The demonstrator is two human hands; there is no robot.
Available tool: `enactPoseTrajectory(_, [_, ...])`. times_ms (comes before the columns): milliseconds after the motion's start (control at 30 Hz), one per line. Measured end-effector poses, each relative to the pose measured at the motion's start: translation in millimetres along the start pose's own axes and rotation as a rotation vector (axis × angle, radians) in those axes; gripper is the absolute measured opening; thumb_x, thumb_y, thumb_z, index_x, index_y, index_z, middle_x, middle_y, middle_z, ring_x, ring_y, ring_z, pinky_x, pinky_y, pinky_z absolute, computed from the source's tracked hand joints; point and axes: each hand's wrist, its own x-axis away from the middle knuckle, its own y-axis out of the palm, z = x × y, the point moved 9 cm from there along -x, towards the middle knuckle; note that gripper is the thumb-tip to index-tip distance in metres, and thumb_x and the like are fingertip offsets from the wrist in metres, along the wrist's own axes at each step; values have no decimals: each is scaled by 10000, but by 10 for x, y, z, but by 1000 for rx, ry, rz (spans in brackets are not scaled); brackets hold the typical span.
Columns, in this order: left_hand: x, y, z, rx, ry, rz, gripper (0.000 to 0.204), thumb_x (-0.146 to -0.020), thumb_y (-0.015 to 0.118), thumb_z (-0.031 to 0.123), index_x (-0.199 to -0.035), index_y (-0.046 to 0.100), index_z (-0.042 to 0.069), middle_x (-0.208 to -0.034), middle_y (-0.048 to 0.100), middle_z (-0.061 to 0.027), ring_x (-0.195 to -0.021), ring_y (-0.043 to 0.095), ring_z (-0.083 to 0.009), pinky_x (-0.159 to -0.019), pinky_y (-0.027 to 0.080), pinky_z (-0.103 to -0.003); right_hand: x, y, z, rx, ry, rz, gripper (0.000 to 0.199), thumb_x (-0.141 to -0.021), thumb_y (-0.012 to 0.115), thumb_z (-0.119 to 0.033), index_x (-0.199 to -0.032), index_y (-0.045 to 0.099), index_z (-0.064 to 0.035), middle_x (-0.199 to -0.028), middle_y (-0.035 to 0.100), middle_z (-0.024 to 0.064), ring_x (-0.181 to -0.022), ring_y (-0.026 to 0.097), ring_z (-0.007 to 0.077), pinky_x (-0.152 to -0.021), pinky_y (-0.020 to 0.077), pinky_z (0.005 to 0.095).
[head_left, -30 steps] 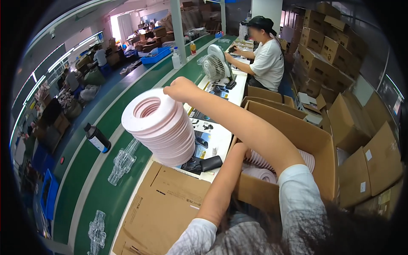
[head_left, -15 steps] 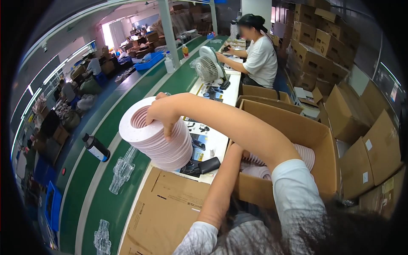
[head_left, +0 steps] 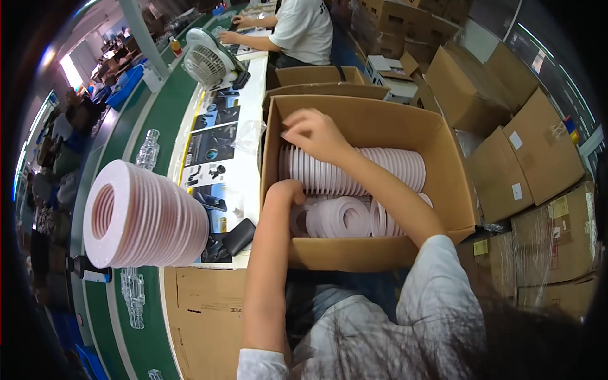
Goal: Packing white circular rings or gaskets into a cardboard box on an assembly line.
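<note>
Pale pink flat rings (head_left: 358,170) lie in an open cardboard box (head_left: 373,253), a long row standing on edge along the far side. Nearer, a few loose rings (head_left: 347,216) lie flat or tilted. My right hand (head_left: 315,134) hovers over the left end of the row, fingers loosely bent and apart, slightly blurred, holding nothing I can see. My left hand (head_left: 289,190) reaches over the box's left wall; its fingers are hidden inside, beside the loose rings. A tall stack of the same rings (head_left: 149,215) stands at the left, untouched.
A white fan (head_left: 209,58) stands on the printed worktop, with a black pouch (head_left: 237,237) nearer me. Clear plastic pieces (head_left: 133,297) and a black bottle (head_left: 92,269) are by the green conveyor (head_left: 166,114). Cardboard boxes (head_left: 468,82) stand at right; a co-worker (head_left: 304,31) sits ahead.
My right hand has left the top of the ring stack and moved right, over the box. The view has swung right, so the stack appears farther left. My left hand stays at the box.
</note>
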Motion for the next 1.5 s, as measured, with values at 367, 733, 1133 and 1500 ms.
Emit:
enactPoseTrajectory(367, [160, -129, 187, -4, -89, -149, 340, -729, 602, 187, -1012, 661, 7, -1056, 623, -208, -1004, 605, -330, -856, 483, -386, 3177, 1019, 1485, 106, 1356, -1036, 504, -737, 650, -418, -818, 642, 80, -784, 659, 200, -634, 658, 264, -651, 532, 373])
enactPoseTrajectory(733, [110, -161, 135, 23, -118, -148, 312, -732, 599, 160, -980, 665, -17, -1042, 628, -212, -992, 609, -330, -863, 486, -388, 3499, 1193, 1586, 74, 1329, -835, 691, -692, 683, -529, -677, 599, 157, -661, 619, 223, -476, 626, 258, -462, 537, 342])
enactPoseTrajectory(1133, [82, -167, 78, 48, -88, -65, 298, -723, 573, 181, -945, 679, 13, -989, 639, -207, -947, 618, -343, -836, 484, -388, 3155, 324, 1280, -489, 1583, -769, 396, -749, 703, -318, -921, 627, 31, -918, 639, 107, -737, 604, 138, -582, 496, 262])
enactPoseTrajectory(1500, [84, -178, 181, 21, -58, -8, 316, -746, 574, 213, -976, 675, 20, -1022, 633, -205, -971, 610, -341, -861, 472, -388, 2356, -342, 864, -982, 1043, -487, 356, -835, 575, -173, -1152, 544, -13, -1128, 602, 87, -986, 573, 153, -842, 456, 284])
